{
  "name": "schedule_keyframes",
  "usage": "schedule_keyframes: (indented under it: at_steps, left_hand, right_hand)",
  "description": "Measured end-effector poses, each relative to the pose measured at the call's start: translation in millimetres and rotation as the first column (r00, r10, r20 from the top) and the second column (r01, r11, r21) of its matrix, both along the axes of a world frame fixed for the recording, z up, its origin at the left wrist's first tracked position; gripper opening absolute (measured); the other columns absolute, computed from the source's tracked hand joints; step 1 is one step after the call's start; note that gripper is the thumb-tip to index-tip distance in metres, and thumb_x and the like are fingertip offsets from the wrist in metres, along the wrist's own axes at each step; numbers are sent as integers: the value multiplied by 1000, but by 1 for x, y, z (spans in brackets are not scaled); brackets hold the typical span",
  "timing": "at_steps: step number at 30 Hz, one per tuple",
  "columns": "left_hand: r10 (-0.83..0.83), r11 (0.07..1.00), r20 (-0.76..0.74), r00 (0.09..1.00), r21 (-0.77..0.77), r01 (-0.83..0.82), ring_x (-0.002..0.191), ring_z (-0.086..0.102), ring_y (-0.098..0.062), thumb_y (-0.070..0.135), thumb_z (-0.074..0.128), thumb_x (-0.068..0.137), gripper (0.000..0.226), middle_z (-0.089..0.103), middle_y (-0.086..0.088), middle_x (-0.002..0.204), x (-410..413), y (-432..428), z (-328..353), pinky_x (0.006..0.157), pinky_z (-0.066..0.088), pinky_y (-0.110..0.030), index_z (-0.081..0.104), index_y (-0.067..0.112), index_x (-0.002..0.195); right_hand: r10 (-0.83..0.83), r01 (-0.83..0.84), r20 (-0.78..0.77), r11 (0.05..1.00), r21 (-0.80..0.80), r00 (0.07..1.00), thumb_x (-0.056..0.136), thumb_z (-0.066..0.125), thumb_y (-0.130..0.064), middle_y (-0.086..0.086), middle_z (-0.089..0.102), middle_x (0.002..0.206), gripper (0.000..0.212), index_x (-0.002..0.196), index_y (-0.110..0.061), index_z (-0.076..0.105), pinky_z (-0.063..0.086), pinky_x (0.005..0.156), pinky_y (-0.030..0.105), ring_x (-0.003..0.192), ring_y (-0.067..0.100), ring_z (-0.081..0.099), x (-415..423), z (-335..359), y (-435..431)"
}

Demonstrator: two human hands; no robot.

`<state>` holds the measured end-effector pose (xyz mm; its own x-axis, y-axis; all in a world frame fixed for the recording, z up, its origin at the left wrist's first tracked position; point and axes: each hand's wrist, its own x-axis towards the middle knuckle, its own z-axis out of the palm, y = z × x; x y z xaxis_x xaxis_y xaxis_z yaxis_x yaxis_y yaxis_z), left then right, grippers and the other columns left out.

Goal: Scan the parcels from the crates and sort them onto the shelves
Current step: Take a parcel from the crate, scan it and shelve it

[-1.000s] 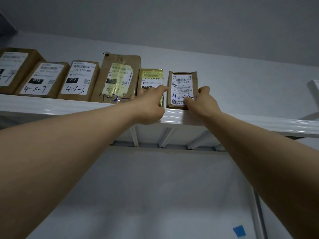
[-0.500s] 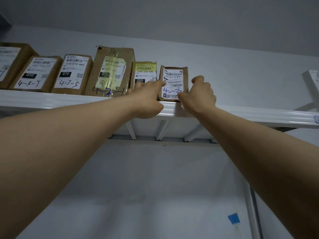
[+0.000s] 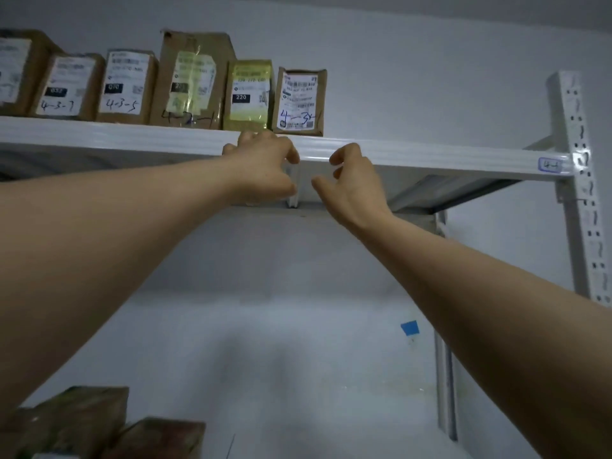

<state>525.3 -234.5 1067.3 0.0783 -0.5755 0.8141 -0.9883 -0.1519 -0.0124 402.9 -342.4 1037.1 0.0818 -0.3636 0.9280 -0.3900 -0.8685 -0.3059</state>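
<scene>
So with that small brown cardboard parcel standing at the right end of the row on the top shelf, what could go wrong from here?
1. The small brown cardboard parcel stands upright at the front edge of the white metal shelf with nothing on its right, so it may tip sideways or forward.
2. The left hand and right hand are empty, close to that edge. A bump could jolt it and the yellow-green parcel beside it.

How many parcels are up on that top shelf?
6, in a row from the left: a cut-off box, box 4-3-7, box 4-3-5, a tall box, a yellow parcel, an end parcel. More may lie beyond the left edge.
</scene>
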Motion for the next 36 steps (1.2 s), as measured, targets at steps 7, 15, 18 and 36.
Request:
schedule_keyframes:
  at_steps: [7, 15, 18, 36]
  left_hand:
    - [103, 983, 34, 994, 147, -107, 134, 38, -35, 29, 66, 91, 43, 50, -12, 140, -10, 25, -87, 108, 33, -47, 57, 26, 133]
    - [24, 932, -54, 998, 361, -3, 122, 51, -35, 14, 64, 86, 30, 64, -7, 124, -18, 69, -241, 104, 42, -50, 66, 25, 114]
    - [-28, 873, -221, 975, 470, 132, 116, 54, -32, 12, 60, 86, 19, 67, -1, 113, -29, 90, -330, 98, 45, -44, 64, 31, 89]
    - [314, 273, -515, 798, 854, 443, 89, 57, -11, 5, 58, 89, 22, 63, 9, 88, -170, 280, -711, 70, 41, -22, 72, 21, 85]
  right_hand:
    - [56, -18, -140, 966, 257, 989, 86, 66, -32, 6, 61, 115, 43, 125, -19, 51, 53, 91, 44, 102, 28, 61, -35, -107, 15]
    - [6, 152, -273, 819, 553, 962, 89, 64, -24, 6, 64, 105, 36, 122, -18, 50, 46, 67, 31, 85, 21, 62, -113, -279, 64]
    - [22, 205, -307, 698, 686, 952, 89, 63, -24, 7, 64, 103, 35, 121, -16, 50, 45, 67, 32, 87, 24, 62, -137, -355, 96]
    - [310, 552, -496, -125, 825, 811, 94, 64, -30, 9, 62, 114, 31, 117, -13, 52, 49, 83, 36, 108, 30, 60, -298, -664, 288]
